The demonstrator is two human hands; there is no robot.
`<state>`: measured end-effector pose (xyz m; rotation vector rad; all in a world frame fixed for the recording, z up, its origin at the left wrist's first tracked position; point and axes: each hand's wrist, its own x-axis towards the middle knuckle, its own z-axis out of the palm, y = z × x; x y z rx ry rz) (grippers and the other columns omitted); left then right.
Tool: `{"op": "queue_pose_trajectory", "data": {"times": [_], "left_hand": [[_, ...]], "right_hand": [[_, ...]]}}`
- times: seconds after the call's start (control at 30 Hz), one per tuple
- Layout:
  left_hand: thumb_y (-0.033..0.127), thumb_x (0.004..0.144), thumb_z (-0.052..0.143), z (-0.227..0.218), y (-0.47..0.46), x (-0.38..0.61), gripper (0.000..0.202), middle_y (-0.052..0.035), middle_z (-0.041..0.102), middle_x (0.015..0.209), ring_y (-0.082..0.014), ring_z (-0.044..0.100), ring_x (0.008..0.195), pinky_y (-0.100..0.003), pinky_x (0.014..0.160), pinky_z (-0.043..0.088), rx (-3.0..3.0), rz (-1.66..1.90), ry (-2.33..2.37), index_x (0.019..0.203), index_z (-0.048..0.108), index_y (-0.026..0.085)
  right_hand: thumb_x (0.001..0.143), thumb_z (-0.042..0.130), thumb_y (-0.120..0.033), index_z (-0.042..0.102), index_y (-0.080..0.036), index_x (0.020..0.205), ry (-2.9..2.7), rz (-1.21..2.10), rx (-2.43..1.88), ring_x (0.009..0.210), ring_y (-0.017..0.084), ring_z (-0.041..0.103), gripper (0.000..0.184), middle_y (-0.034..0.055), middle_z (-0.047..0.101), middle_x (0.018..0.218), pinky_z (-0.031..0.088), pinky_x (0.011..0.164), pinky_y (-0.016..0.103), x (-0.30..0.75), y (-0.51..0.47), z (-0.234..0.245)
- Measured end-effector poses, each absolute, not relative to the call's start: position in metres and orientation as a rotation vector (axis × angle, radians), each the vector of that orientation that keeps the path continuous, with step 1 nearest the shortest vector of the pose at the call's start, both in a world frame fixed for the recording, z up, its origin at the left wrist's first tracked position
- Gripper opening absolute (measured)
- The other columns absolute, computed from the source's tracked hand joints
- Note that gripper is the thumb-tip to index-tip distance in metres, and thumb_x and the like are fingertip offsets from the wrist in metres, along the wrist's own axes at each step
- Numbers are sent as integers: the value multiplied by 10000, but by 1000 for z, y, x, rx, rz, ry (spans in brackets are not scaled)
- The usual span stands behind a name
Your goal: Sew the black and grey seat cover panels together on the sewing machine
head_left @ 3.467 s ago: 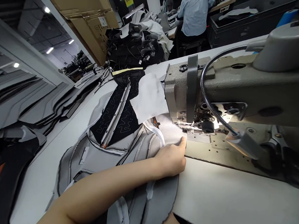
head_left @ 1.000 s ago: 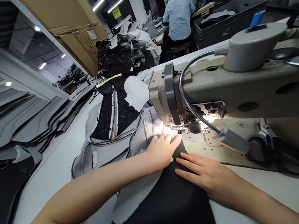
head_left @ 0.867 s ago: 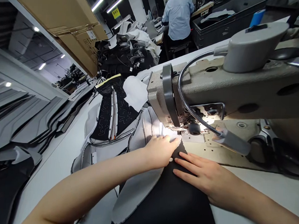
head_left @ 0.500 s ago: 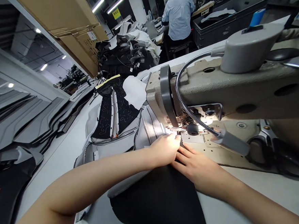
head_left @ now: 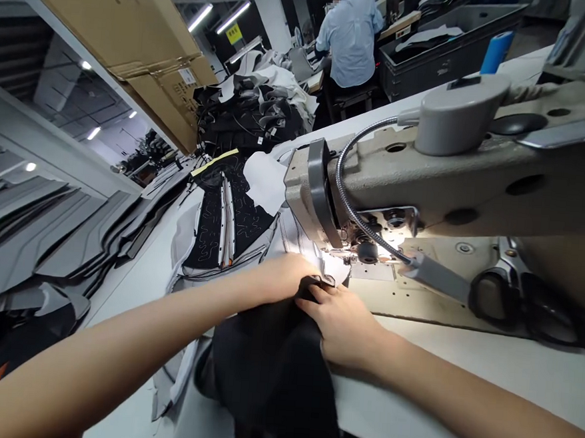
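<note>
My left hand (head_left: 281, 276) and my right hand (head_left: 341, 320) meet just in front of the presser foot (head_left: 345, 253) of a grey sewing machine (head_left: 425, 181). Both hands are closed on the front edge of a black fabric piece (head_left: 272, 364), which bunches between them and hangs over the table's near edge. Under it lies a grey mesh seat-cover panel (head_left: 291, 235) joined to a black quilted panel (head_left: 222, 224). The machine's gooseneck lamp (head_left: 431, 275) lights the needle plate.
Scissors (head_left: 512, 298) lie on the machine bed at right. Stacks of grey cut panels (head_left: 45, 235) fill the left side. A heap of dark covers (head_left: 249, 116) and cardboard boxes (head_left: 134, 41) stand behind. A person in a light blue shirt (head_left: 353, 36) sits at the back.
My right hand came in and laid the black piece flat by the needle. Both hands then slid back toward me, and the black piece is now gathered up between them.
</note>
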<state>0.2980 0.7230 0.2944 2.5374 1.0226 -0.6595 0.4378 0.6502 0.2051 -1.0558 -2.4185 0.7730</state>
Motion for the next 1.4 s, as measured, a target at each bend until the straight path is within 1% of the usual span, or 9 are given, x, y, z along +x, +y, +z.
{"op": "queue_pose_trajectory", "data": {"times": [0.13, 0.2, 0.27, 0.37, 0.57, 0.73, 0.87, 1.1, 1.4], "left_hand": [[230, 820, 495, 292, 705, 301, 490, -92, 562, 1183, -239, 517, 1061, -339, 909, 422, 2559, -616, 1091, 1308, 467, 197], [303, 749, 609, 282, 682, 299, 773, -131, 480, 1261, -286, 459, 1121, -388, 924, 420, 2609, -665, 1159, 1432, 264, 192], [228, 735, 617, 269, 663, 296, 826, -135, 471, 1246, -299, 451, 1103, -419, 903, 425, 2711, -763, 1221, 1451, 206, 221], [87, 829, 433, 262, 662, 293, 659, -98, 532, 1148, -261, 498, 1014, -389, 836, 446, 2826, -844, 1256, 1432, 260, 291], [43, 834, 309, 293, 703, 309, 540, -63, 633, 975, -211, 583, 910, -302, 788, 451, 2709, -623, 1302, 1297, 499, 245], [186, 788, 440, 283, 678, 337, 533, -72, 663, 897, -241, 620, 800, -299, 657, 476, 2400, -675, 1363, 1320, 443, 223], [244, 784, 470, 263, 662, 335, 492, -59, 662, 944, -221, 615, 842, -278, 683, 483, 2270, -580, 1382, 1275, 458, 222], [162, 814, 398, 253, 677, 332, 354, -75, 661, 957, -210, 623, 858, -274, 731, 483, 2273, -419, 1353, 1131, 555, 178], [138, 834, 378, 234, 696, 337, 338, -75, 655, 1042, -190, 600, 932, -290, 860, 467, 2390, -132, 1315, 1073, 617, 147]], "right_hand": [[718, 567, -275, 603, -244, 1185, -2326, 952, -801, 1142, 259, 487, 469, 73, 602, 1185, 306, 1014, 391, 451, 640, 207], [674, 625, -330, 585, -235, 1213, -2404, 951, -665, 1225, 294, 421, 549, 97, 536, 1284, 234, 1067, 428, 460, 628, 198], [639, 663, -332, 530, -222, 1281, -2525, 917, -565, 1306, 332, 322, 665, 139, 418, 1399, 173, 1091, 464, 461, 617, 187], [655, 662, -312, 453, -214, 1348, -2644, 868, -463, 1356, 344, 218, 731, 179, 301, 1464, 138, 1100, 478, 451, 606, 173], [694, 612, -314, 477, -199, 1327, -2624, 842, -531, 1355, 339, 223, 658, 174, 356, 1437, 162, 1096, 487, 436, 608, 170], [748, 572, -302, 564, -199, 1224, -2509, 801, -605, 1242, 287, 421, 486, 133, 500, 1326, 297, 1039, 432, 432, 605, 171], [801, 520, -255, 598, -191, 1131, -2485, 778, -614, 1063, 246, 543, 345, 101, 627, 1117, 382, 951, 389, 429, 603, 170], [805, 525, -233, 599, -230, 1112, -2499, 566, -742, 1067, 240, 506, 315, 74, 631, 1030, 241, 1052, 440, 435, 612, 163], [736, 549, -223, 630, -183, 1050, -2562, 496, -940, 1146, 322, 431, 326, 147, 584, 1061, 156, 1065, 524, 444, 631, 171]]}}
